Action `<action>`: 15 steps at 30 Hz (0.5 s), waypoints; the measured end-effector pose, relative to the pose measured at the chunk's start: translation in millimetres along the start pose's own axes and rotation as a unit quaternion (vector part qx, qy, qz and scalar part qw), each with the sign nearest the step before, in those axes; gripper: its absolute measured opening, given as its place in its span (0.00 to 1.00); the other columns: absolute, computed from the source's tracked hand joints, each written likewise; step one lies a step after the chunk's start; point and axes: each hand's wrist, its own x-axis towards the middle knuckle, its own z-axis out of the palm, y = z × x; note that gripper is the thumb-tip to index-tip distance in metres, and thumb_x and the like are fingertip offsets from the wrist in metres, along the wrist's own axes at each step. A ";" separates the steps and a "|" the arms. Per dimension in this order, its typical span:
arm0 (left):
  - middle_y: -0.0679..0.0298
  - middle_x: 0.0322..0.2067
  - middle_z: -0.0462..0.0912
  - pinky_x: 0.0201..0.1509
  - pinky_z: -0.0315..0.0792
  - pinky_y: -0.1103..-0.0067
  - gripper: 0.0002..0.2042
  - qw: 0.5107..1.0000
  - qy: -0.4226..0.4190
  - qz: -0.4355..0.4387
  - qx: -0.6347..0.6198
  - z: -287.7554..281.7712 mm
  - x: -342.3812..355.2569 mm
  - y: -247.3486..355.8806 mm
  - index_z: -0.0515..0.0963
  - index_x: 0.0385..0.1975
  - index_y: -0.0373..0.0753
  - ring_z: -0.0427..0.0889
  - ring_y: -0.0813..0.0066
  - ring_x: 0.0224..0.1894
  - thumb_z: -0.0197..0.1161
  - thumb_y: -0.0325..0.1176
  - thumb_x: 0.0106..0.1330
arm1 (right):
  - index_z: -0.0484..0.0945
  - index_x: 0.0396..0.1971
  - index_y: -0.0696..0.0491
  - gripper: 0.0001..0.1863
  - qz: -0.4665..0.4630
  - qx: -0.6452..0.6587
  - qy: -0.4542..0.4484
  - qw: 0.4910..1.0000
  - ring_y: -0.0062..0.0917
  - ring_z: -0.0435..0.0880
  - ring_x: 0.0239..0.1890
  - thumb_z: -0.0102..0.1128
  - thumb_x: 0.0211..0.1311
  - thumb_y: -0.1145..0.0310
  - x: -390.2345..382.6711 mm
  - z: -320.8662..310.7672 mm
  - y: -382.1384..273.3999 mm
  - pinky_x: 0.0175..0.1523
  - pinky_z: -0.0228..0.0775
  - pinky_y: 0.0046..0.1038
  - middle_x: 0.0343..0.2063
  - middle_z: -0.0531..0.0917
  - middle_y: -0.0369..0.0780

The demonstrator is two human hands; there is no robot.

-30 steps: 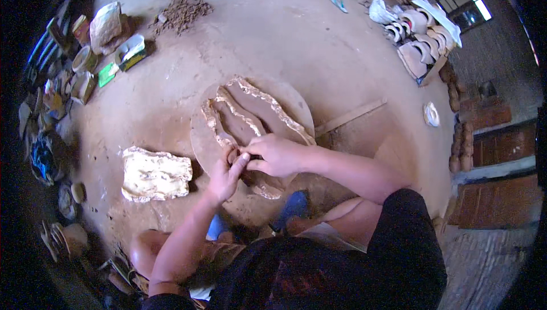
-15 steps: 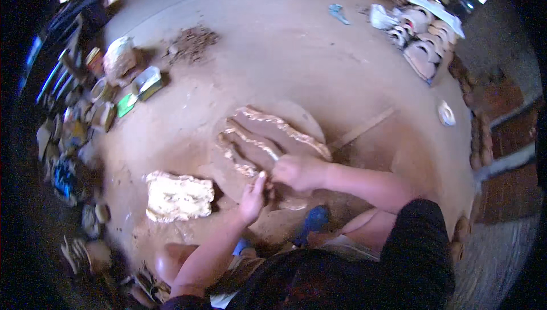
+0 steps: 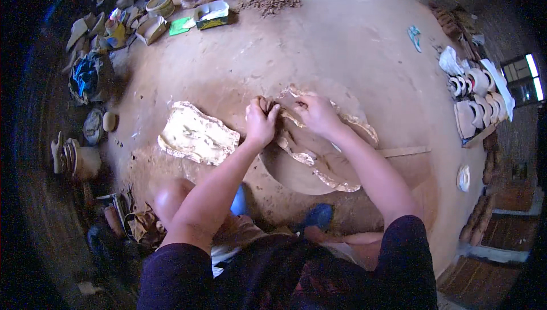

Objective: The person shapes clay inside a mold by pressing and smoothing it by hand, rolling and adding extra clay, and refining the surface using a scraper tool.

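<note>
Clay-lined mould (image 3: 319,145) with pale, ragged edges lies on a round board (image 3: 288,174), under the right hand (image 3: 317,115) and just right of the left hand (image 3: 261,122). Both hands' fingers are curled; I cannot tell what they pinch. Left of them lies a white slab (image 3: 196,133).

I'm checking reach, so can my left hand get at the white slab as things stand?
Probably yes: your left hand is close to the slab, and nothing visible stands between them.
</note>
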 end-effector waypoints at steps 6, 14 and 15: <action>0.41 0.45 0.80 0.58 0.70 0.57 0.23 0.996 0.060 -0.030 -0.059 8.2 -1.8 -16.4 0.74 0.52 0.32 0.78 0.41 0.52 0.70 0.41 0.65 | 0.87 0.44 0.57 0.14 -0.014 0.038 -0.050 0.998 0.49 0.85 0.46 0.64 0.63 0.64 34.5 25.1 -6.4 0.53 0.77 0.44 0.40 0.86 0.54; 0.41 0.46 0.81 0.57 0.73 0.57 0.23 0.993 0.072 -0.037 -0.087 10.8 19.7 -34.7 0.74 0.52 0.32 0.81 0.42 0.51 0.69 0.43 0.65 | 0.90 0.34 0.54 0.14 -0.027 -0.070 -0.138 0.988 0.47 0.86 0.44 0.64 0.57 0.60 61.2 25.4 -13.4 0.50 0.78 0.43 0.40 0.86 0.53; 0.41 0.46 0.82 0.57 0.73 0.57 0.24 0.990 0.058 -0.034 -0.125 11.5 22.0 -38.4 0.74 0.51 0.32 0.81 0.42 0.51 0.70 0.44 0.65 | 0.90 0.34 0.54 0.14 -0.029 -0.071 -0.140 0.987 0.47 0.86 0.44 0.64 0.57 0.60 65.8 26.2 -15.1 0.50 0.78 0.43 0.40 0.86 0.53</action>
